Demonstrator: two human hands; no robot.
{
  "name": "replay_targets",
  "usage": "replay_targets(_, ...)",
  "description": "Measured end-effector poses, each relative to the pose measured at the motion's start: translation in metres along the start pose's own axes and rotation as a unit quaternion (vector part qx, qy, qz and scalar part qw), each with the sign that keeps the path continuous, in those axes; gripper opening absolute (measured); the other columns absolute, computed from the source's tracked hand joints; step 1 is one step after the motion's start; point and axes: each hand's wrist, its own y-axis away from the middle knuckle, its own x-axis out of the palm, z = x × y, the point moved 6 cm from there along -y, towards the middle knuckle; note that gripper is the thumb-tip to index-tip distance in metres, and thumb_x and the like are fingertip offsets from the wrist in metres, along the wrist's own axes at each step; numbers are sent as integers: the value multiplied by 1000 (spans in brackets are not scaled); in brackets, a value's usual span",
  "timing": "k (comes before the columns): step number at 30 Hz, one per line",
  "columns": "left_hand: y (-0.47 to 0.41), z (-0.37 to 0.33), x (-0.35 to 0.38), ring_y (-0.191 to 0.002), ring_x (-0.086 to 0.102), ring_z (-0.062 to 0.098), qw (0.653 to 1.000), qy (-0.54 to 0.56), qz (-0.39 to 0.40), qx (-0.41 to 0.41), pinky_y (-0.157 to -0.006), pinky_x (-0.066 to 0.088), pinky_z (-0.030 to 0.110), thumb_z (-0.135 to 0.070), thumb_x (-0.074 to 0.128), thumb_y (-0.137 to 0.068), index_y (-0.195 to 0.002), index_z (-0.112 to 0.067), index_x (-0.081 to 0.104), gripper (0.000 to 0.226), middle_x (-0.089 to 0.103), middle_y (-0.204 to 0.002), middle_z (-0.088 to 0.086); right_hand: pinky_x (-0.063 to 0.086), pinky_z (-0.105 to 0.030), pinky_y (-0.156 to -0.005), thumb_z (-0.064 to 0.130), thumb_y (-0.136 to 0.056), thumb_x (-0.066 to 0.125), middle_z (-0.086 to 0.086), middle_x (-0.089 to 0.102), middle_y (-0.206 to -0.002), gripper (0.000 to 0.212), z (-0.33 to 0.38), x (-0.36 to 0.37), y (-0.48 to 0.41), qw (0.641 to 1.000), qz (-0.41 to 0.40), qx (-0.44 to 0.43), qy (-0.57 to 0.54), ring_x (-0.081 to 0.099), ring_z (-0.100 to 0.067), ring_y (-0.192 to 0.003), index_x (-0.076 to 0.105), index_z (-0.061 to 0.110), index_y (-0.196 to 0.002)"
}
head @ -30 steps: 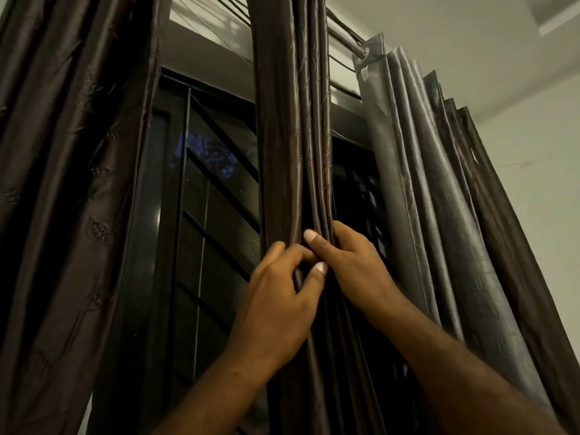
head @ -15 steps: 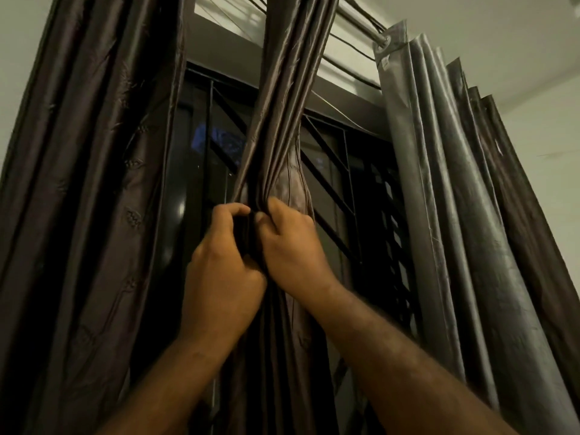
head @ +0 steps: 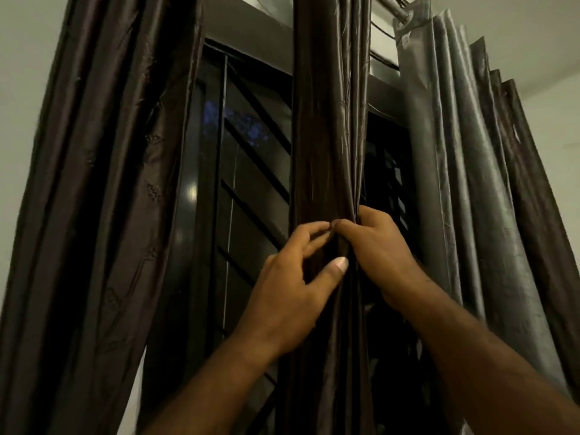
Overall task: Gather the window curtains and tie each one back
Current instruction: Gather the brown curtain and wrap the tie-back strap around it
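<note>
Brown satin, the middle curtain (head: 326,136) hangs bunched before the window (head: 244,171). The left hand (head: 292,293) curls round its left edge with the thumb pressed on front; the right hand (head: 379,249) clasps the right edge. Both grips should squeeze the folds into one tight bundle before tying.

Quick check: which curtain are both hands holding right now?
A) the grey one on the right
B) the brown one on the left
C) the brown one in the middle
C: the left hand and right hand both grip the gathered middle curtain; the left curtain and grey curtain hang untouched.
</note>
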Motion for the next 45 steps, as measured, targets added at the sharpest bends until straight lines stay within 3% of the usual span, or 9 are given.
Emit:
replay_targets(4, 6, 35, -6, -136, 37, 10, 988, -123, -50, -75, -109, 40, 42, -38, 74, -82, -138, -56, 28, 75, 40, -146, -13, 62, -39, -80, 18, -89, 63, -1, 74, -104, 24, -12, -10, 9, 1000, 11, 7, -5, 75, -15, -90, 67, 23, -112)
replay_targets(13, 4, 81, 6, -136, 42, 15, 984, -14, 0, -175, -108, 36, 36, -28, 66, -92, -150, -43, 17, 78, 43, -149, -9, 61, -44, -83, 9, -94, 56, 2, 69, -109, 31, -42, -19, 18, 996, 10, 62, -55, 73, -18, -94, 55, 36, -108)
replay_targets(21, 9, 73, -53, -84, 68, 6, 979, -43, -140, -139, -70, 54, 22, -22, 71, -88, -105, -26, 66, 19, 70, -92, -7, 60, -19, -63, 3, -97, 52, 25, 55, -92, 68, -39, -33, 32, 987, -97, -98, 83, 66, 8, -82, 25, 34, -151)
replay_targets(25, 6, 49, -60, -84, 69, 1, 982, -37, -158, -93, -74, 52, 15, -18, 71, -88, -98, -31, 73, 17, 72, -94, -14, 52, -29, -93, -1, -99, 48, 46, 49, -118, 79, -36, -21, 40, 980, -85, -159, 83, 49, -6, -122, 15, 44, -155)
replay_targets(27, 2, 36, -57, -73, 73, 9, 985, 27, -145, -94, -62, 54, 15, -13, 69, -89, -103, -24, 74, 19, 74, -95, -6, 43, -18, -108, -2, -98, 49, 23, 45, -146, 69, -37, -16, 40, 971, -88, -190, 115, 48, 5, -130, 31, 38, -152)
replay_targets(31, -10, 8, -33, -80, 74, 9, 989, 91, -88, -81, -68, 57, 18, -9, 68, -90, -102, -17, 75, 16, 77, -89, -1, 34, 8, -92, 11, -90, 68, 8, 52, -132, 61, -37, 0, 40, 954, -73, -217, 192, 48, 12, -111, 46, 25, -145)
replay_targets(37, -19, -12, 3, -91, 72, 8, 994, 83, 12, -69, -88, 57, 34, -34, 60, -95, -101, -17, 77, 25, 77, -92, -2, 54, -19, -89, 24, -91, 66, 7, 66, -113, 33, -28, 4, 43, 965, -61, -240, 91, 64, -1, -103, 61, 20, -124)
replay_targets(41, -15, 5, -1, -98, 65, 4, 993, 68, -15, -91, -79, 46, 20, -42, 52, -97, -113, -27, 70, 28, 70, -105, -7, 59, -47, -86, 32, -99, 56, -10, 72, -93, 10, -41, -10, 42, 977, -117, -111, -141, 71, -25, -91, 65, 30, -94)
replay_targets(45, -10, 35, -4, -84, 60, 8, 987, -118, -33, -100, -69, 47, 19, -28, 63, -93, -129, -39, 55, 39, 58, -95, -4, 59, -38, -90, 35, -99, 56, -2, 75, -98, 8, -48, -10, 42, 970, -115, -55, -206, 73, -14, -96, 63, 31, -96)
